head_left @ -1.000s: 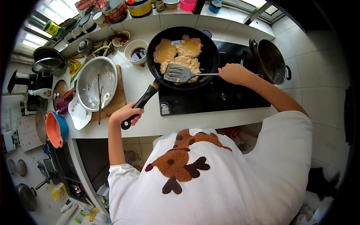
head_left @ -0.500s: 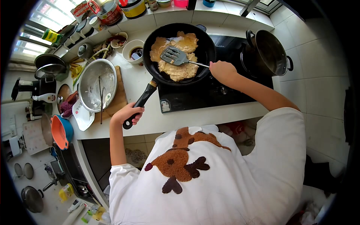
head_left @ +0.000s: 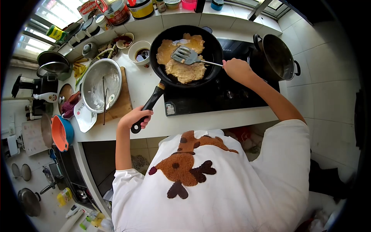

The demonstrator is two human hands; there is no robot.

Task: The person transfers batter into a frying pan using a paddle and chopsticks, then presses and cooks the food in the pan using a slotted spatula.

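Note:
My left hand (head_left: pixel 136 117) is closed around the black handle of a frying pan (head_left: pixel 212 58). A pale, lightly browned pancake (head_left: pixel 181 72) of uneven outline lies in the pan. The slotted grey head of a spatula (head_left: pixel 186 55) rests flat on top of the pancake, or just above it; which one I cannot tell. My right hand (head_left: pixel 239 71) grips the far end of the spatula's metal handle, over the pan's right side. The pan sits toward the left part of a black cooktop (head_left: pixel 193 101).
A dark two-handled pot (head_left: pixel 277 58) stands at the right of the cooktop. Left of the pan are a small bowl of dark sauce (head_left: pixel 133 50), a metal basin (head_left: pixel 91 87) with chopsticks, and a wooden board (head_left: pixel 123 104). An orange and blue colander (head_left: pixel 62 133) stands at the counter's left edge.
The spatula and my right hand have shifted slightly to the right. The pan, with my left hand on its handle, appears a little further right, partly from a small camera shift.

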